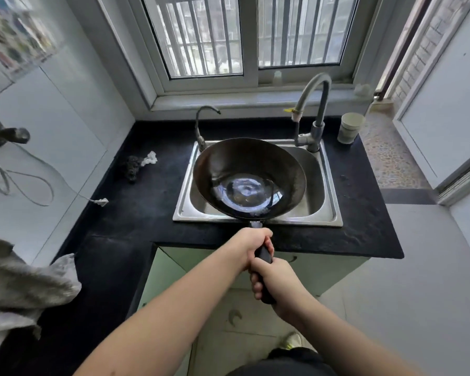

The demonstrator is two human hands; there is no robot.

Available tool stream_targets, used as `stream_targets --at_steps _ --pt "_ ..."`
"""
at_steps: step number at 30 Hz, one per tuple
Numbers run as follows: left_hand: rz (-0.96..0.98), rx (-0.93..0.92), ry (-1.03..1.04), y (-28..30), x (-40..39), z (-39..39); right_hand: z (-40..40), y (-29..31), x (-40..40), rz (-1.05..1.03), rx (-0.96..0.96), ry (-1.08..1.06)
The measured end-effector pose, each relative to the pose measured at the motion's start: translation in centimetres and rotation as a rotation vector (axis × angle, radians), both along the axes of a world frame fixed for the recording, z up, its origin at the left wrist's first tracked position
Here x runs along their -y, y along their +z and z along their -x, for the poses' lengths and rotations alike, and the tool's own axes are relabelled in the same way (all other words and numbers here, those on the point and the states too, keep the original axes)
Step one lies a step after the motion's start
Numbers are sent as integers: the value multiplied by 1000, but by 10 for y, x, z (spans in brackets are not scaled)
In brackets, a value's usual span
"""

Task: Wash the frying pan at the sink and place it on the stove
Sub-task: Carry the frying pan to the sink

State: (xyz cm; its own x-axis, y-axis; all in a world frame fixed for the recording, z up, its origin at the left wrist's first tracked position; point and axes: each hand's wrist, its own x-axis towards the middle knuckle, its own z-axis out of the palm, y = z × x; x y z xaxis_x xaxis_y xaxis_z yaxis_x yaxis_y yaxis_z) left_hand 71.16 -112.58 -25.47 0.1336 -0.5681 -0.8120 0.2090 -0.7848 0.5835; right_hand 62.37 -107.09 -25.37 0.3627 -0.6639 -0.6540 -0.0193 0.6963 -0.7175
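Two hands are holding one pan, both on its handle. The black stone bench (136, 213) is carrying a stainless steel rectangular sink (326, 204), set under the barred window. The dark round steel frying pan (248, 180) is being held above that sink, bowl tilted slightly toward the viewer, with a shallow pool of water gleaming in its bottom. Its long axis is running from the bowl straight back to the person along the black handle (263, 255), so the bowl is lying directly ahead of both hands, away from the body. The grey curved tap (318, 109) is standing behind the sink's far right corner, with no water seen running. The left hand (254, 244) is wrapping the handle nearest the bowl; the right hand (276, 280) is wrapping the handle's near end, just behind it. Both grips are closed firmly round the handle. Judgement: washing looks to be in hand, and the water needs tipping out. No stove is in view. A pale cup (350, 127) is sitting on the bench right of the tap.
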Motion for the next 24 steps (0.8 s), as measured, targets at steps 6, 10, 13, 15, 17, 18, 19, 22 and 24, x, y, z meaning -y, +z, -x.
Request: stream_targets --at_steps 6,10,13,15,17,18,19,22,24 --pt "-53 -14 54 0 46 -1 -4 -5 50 -53 -1 -15" --pt "-93 -9 -3 -12 62 -7 -10 -11 68 -123 0 -44" --pt "-128 -6 -75 -22 75 -15 -20 -18 80 -182 -1 -91" --pt "-151 -26 -108 -30 83 -24 -30 -21 87 -205 4 -125" --pt "-165 -37 -142 -35 92 -36 -44 -21 95 -222 -1 -164" --pt "-172 -34 -164 -38 96 -42 -52 -21 98 -233 -13 -185" --pt "-179 -44 -191 -40 100 -49 -59 -21 101 -242 -28 -205" --pt "-221 -94 -252 -48 111 -66 -78 -22 110 -268 -77 -244" --pt "-253 -123 -308 -53 117 -75 -88 -24 115 -277 -95 -265"
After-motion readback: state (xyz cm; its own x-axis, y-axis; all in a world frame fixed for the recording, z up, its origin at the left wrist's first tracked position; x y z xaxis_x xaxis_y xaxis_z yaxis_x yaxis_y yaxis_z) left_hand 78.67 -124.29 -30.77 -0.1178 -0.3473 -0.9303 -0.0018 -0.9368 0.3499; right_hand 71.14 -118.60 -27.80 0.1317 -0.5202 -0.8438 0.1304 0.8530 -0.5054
